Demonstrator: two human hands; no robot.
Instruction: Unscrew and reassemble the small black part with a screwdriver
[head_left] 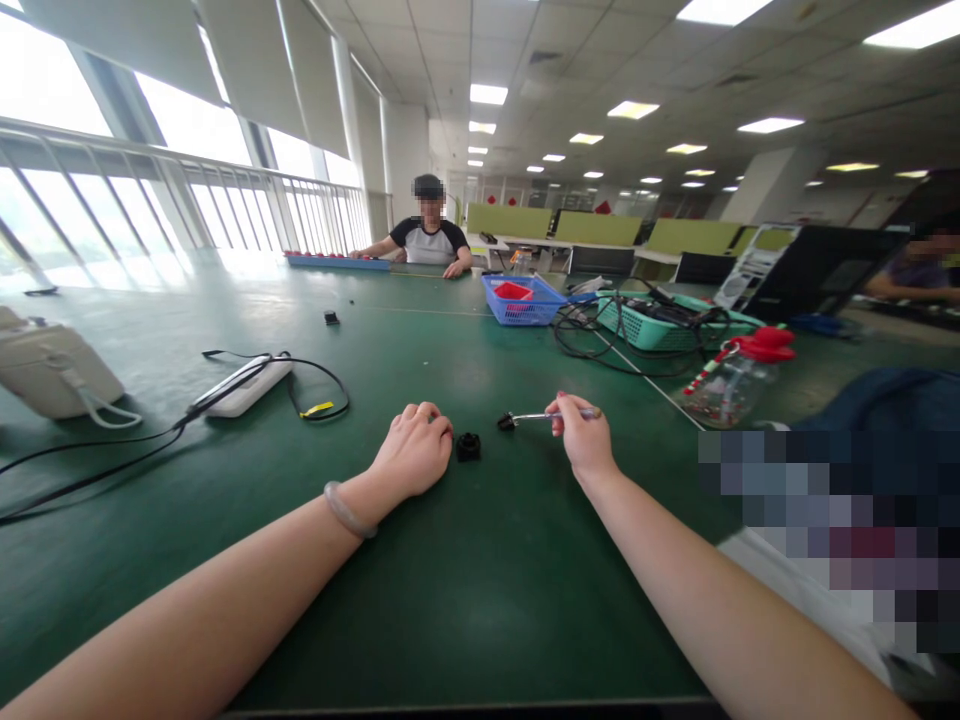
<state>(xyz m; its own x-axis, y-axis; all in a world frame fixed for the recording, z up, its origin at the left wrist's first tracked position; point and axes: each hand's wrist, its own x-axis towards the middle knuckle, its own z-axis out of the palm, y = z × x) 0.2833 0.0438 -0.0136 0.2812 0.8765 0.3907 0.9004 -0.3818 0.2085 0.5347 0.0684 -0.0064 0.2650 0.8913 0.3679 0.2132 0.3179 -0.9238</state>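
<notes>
My left hand (415,450) rests curled on the green table (465,560), its fingertips beside a small black part (468,446); whether they touch it I cannot tell. My right hand (579,432) pinches a thin metal tool (536,416) that points left, with a small black piece on its tip (507,422) just above and right of the black part. A pale bangle (346,510) sits on my left wrist.
A white device with black cable (241,386) lies at left, a beige box (52,370) farther left. A blue basket (523,300), a green basket of cables (660,322) and a clear bottle with red cap (731,380) stand right. A person (427,238) sits at the far end.
</notes>
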